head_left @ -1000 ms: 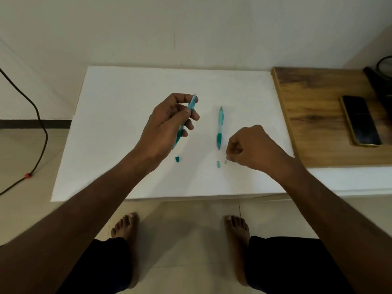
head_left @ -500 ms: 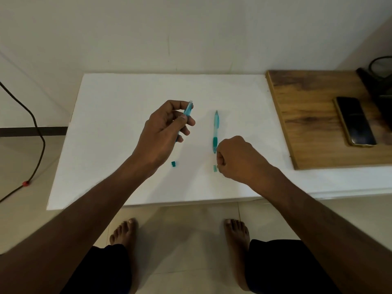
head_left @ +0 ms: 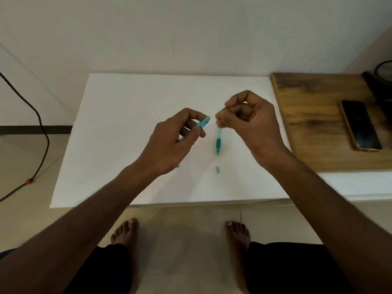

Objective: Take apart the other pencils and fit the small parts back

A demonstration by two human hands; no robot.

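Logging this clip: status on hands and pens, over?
Left hand grips teal pen barrel. Right hand pinched near its open end, contents too small to tell. Second pen and teal cap piece lie on white board.

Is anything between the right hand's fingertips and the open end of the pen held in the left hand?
Nothing visible. The right hand is raised beside the held pen in the left hand, a bare gap between them. The second pen lies below on the white table.

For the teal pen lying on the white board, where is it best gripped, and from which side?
Probably at the dark teal grip sleeve of the pen, pinched across its width from above. It lies flat, tip toward the person, and its far end is hidden behind the right hand, so the near half is the free part.
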